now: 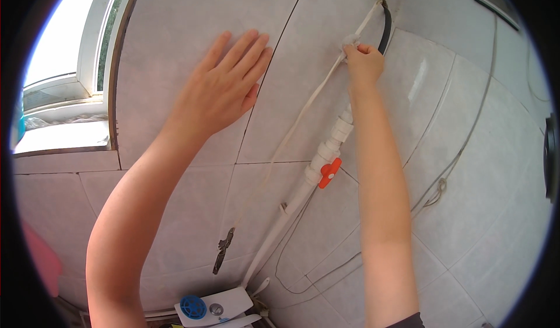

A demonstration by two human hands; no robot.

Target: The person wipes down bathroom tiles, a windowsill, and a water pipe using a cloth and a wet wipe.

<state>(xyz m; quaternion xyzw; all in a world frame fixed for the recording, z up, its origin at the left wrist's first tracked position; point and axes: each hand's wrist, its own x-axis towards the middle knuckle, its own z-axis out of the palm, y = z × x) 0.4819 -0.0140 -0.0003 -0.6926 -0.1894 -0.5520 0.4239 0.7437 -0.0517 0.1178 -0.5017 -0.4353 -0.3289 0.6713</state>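
My left hand [233, 86] rests against the grey tiled wall [175, 48], fingers stretched out and empty. Higher up on the right, my right hand [366, 64] pinches a small whitish crumpled wad [350, 39] around the white cable [312, 97]. Whether the wad is cloth, paper or plastic, I cannot tell. The cable slants down the wall to a dangling end wrapped in black tape [224, 250]. A black hose [385, 29] curves just behind my right fingers. Below, a white pipe [296, 198] carries a valve with a red handle [330, 173]; my right forearm hides part of the pipe's upper run.
A window [87, 83] with a white sill [64, 137] opens at the left. Low down sits a white box [233, 302] with a round blue grille [193, 307]. Grey wires [461, 153] hang along the right wall. Something pink [41, 258] shows at the lower left.
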